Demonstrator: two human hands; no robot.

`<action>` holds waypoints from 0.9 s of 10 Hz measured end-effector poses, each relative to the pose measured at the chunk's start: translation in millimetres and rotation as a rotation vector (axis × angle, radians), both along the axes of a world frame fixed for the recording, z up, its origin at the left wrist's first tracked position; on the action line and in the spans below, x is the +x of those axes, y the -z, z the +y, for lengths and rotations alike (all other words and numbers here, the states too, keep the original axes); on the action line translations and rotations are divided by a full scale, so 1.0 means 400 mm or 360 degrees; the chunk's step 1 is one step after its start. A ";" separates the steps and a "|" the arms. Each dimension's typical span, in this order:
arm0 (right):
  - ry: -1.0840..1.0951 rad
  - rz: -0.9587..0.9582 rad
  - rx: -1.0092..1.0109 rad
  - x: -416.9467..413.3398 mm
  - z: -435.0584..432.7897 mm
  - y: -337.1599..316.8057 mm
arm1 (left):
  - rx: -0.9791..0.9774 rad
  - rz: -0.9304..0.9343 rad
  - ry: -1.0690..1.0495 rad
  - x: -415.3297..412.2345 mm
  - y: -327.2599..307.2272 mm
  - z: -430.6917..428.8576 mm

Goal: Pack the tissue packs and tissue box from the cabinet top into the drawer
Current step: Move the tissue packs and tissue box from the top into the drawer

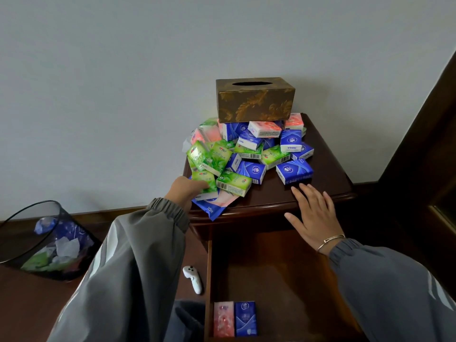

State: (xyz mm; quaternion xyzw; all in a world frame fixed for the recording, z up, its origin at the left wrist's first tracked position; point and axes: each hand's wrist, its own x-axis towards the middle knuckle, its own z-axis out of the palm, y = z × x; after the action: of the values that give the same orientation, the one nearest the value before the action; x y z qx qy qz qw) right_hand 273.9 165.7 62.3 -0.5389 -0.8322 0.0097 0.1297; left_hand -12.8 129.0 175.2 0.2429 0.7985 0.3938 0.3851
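Observation:
A heap of green, blue and pink tissue packs covers the dark wooden cabinet top. A brown and gold tissue box sits on the heap at the back. My left hand grips a green pack at the heap's front left. My right hand hovers flat with spread fingers over the cabinet's front edge, just below a blue pack. Below it the drawer stands pulled out, with a pink pack and a blue pack lying side by side in its front left corner.
A black mesh waste bin with crumpled wrappers stands on the floor at the left. A white controller lies on the floor beside the drawer. A dark wooden frame rises at the right. The wall is close behind the cabinet.

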 end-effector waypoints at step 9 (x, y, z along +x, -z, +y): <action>0.0011 -0.0036 -0.0040 -0.003 -0.004 -0.013 | 0.0238 0.0754 0.0575 0.019 -0.025 0.083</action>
State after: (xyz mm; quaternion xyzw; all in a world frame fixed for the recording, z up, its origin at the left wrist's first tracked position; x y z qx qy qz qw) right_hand 272.6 164.0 67.4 -0.5436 -0.8315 0.0137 0.1137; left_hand -5.2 162.2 185.0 0.4938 0.7787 0.3091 0.2331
